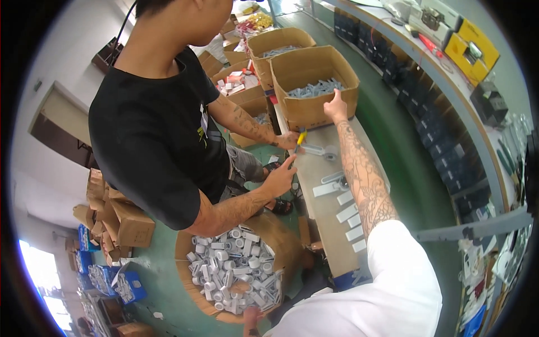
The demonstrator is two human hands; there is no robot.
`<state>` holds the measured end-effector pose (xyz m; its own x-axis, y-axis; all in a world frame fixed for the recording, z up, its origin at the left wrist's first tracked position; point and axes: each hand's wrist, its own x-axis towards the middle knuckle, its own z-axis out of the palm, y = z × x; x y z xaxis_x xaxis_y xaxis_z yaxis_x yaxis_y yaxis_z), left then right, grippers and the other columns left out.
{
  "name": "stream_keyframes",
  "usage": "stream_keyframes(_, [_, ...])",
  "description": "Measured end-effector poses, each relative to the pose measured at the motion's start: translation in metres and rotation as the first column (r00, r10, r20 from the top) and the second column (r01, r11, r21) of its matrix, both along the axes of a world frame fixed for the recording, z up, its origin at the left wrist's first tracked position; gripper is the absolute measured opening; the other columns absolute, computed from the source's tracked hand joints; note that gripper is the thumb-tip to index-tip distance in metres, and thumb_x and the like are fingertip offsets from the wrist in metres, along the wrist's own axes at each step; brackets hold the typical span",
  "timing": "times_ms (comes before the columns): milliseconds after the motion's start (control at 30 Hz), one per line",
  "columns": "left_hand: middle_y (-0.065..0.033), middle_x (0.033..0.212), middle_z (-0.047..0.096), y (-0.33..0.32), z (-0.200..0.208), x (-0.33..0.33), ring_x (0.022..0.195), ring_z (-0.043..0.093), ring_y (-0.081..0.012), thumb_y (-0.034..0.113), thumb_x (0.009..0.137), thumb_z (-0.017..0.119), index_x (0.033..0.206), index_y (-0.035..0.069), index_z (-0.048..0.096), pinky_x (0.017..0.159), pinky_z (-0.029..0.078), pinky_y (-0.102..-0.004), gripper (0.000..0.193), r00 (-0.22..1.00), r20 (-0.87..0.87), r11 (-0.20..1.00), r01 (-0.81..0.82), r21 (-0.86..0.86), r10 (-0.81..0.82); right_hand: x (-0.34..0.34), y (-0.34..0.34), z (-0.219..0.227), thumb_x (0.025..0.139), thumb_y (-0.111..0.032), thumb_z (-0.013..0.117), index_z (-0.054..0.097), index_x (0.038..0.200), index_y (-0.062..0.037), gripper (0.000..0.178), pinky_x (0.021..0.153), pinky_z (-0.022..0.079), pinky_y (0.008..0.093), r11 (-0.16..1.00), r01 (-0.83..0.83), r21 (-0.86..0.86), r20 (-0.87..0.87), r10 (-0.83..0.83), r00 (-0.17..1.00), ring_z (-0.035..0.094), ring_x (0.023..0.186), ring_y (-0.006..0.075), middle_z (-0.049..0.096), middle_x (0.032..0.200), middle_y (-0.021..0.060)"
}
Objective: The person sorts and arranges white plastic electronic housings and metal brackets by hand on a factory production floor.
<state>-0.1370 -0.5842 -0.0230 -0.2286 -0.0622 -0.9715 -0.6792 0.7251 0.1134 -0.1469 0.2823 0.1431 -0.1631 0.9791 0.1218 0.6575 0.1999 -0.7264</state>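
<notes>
1. Grey parts (317,88) lay jumbled, long axes mixed, in the box (306,115) at the bench's (325,224) far end.
2. The right hand (336,106), nearer, met its near edge, index finger extended, grip unclear.
3. The left hand (251,314) was beside white parts (230,264), grip hidden.

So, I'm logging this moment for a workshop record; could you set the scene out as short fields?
Right hand: raised against the grey-parts carton in view; contact unclear
Left hand: by the near edge of the pale-parts carton; grip unclear
Grey-parts carton: open, on the workbench, holding blue-grey parts
Pale-parts carton: open, heaped with pale parts
Workbench: pale pieces laid in a row
Co-worker: black T-shirt, yellow-and-dark tool at the hands
</notes>
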Motion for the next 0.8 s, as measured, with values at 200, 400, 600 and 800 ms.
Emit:
stream_keyframes(200, [-0.0146, 0.085, 0.068, 0.072, -0.035, 0.044, 0.078, 0.068, -0.0279, 0.031, 0.083, 0.062, 0.097, 0.000, 0.066, 0.067, 0.054, -0.0375, 0.034, 0.928, -0.240, 0.954, 0.299, 0.021, -0.286, 0.038, -0.063, 0.004, 0.081, -0.017, 0.064, 0.049, 0.128, -0.0057, 0.051, 0.074, 0.052, 0.0317, 0.997, -0.032, -0.067, -0.441, -0.001, 0.897, 0.066, 0.089, 0.0205, 0.068, 0.101, 0.0137])
stream_keyframes(400, [-0.0072, 0.084, 0.068, 0.124, -0.030, 0.009, 0.071, 0.064, -0.0148, 0.023, 0.083, 0.064, 0.102, 0.001, 0.067, 0.061, 0.050, -0.0302, 0.030, 0.824, -0.215, 0.832, 0.549, 0.078, -0.524, 0.091, -0.187, 0.028, 0.087, -0.012, 0.058, 0.050, 0.121, -0.0012, 0.036, 0.069, 0.051, 0.0314, 0.739, -0.363, -0.568, -0.737, -0.259, 0.625, 0.066, 0.089, 0.0199, 0.066, 0.105, 0.0113])
stream_keyframes(600, [-0.0074, 0.089, 0.067, 0.150, -0.007, -0.042, 0.073, 0.064, -0.0170, 0.020, 0.083, 0.063, 0.107, 0.000, 0.063, 0.055, 0.049, -0.0302, 0.031, 0.840, -0.304, 0.882, 0.471, 0.001, -0.449, 0.126, -0.236, 0.023, 0.092, -0.013, 0.054, 0.051, 0.119, -0.0011, 0.030, 0.075, 0.053, 0.0358, 0.514, -0.527, -0.677, -0.731, -0.389, 0.560, 0.066, 0.093, 0.0248, 0.065, 0.109, 0.0147])
stream_keyframes(800, [-0.0074, 0.085, 0.067, 0.132, -0.023, -0.021, 0.069, 0.063, -0.0155, 0.023, 0.081, 0.065, 0.103, 0.001, 0.065, 0.055, 0.048, -0.0302, 0.032, 0.874, -0.313, 0.915, 0.402, 0.038, -0.371, 0.123, -0.274, 0.035, 0.093, -0.022, 0.057, 0.058, 0.113, -0.0019, 0.029, 0.078, 0.054, 0.0350, 0.134, -0.769, -0.625, -0.781, -0.099, 0.617, 0.066, 0.092, 0.0218, 0.067, 0.103, 0.0126])
